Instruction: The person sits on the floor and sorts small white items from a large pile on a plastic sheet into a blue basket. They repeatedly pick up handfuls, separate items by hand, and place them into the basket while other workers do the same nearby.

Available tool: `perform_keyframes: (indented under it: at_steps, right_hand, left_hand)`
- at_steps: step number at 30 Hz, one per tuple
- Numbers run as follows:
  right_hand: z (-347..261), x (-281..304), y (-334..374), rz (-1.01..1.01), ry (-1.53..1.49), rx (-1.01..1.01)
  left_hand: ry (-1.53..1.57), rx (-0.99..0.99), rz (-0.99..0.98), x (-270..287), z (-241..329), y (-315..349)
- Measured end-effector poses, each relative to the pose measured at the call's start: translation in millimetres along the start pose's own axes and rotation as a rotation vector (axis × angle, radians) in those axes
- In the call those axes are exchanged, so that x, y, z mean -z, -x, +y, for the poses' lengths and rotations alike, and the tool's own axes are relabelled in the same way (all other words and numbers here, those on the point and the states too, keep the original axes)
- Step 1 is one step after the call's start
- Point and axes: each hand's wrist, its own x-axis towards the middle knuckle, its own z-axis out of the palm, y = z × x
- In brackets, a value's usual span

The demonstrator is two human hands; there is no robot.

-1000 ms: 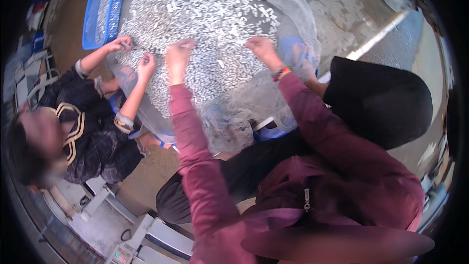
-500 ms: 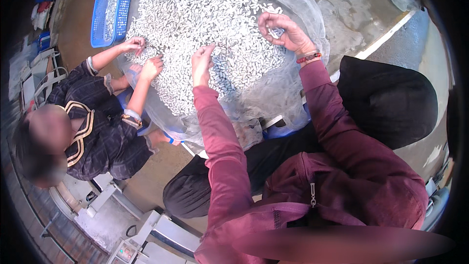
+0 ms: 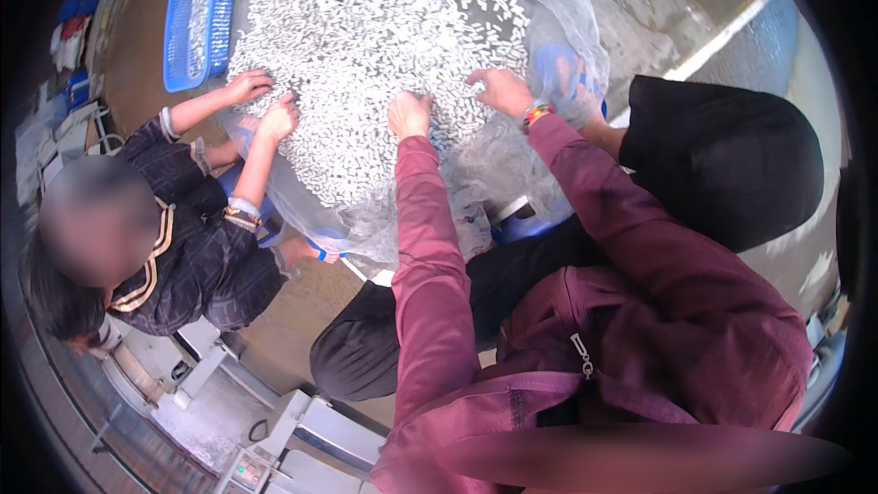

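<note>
A wide heap of small white rod-like pieces (image 3: 347, 46) lies on a sheer net (image 3: 585, 14) in front of me. My left hand (image 3: 410, 115) rests at the near part of the heap, its fingers curled down among the pieces; whatever they hold is hidden. To its right, my right hand (image 3: 503, 91) reaches in from the heap's right edge. Its index finger points left and stands apart from the thumb, with the fingertips at the pieces and nothing visible between them. A beaded bracelet (image 3: 537, 112) circles my right wrist.
At left, a co-worker (image 3: 206, 247) in dark patterned clothes has both hands (image 3: 265, 105) on the heap's left edge. A blue plastic basket (image 3: 222, 32) holding some white pieces stands beyond them. Grey machine parts (image 3: 311, 434) stand at the lower left. My black-clad knee (image 3: 722, 165) is at right.
My right hand has moved left and nearer from the heap's right side, its fingers less curled. My left hand has shifted right and slightly nearer. The view has tilted slightly.
</note>
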Motion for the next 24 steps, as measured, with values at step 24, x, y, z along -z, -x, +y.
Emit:
perform_keyframes:
  at_steps: [24]
  right_hand:
    - [-3, 70, -11, -0.124, -1.219, -0.127]
  left_hand:
    - [-0.241, -0.391, -0.061, -2, 1, 40]
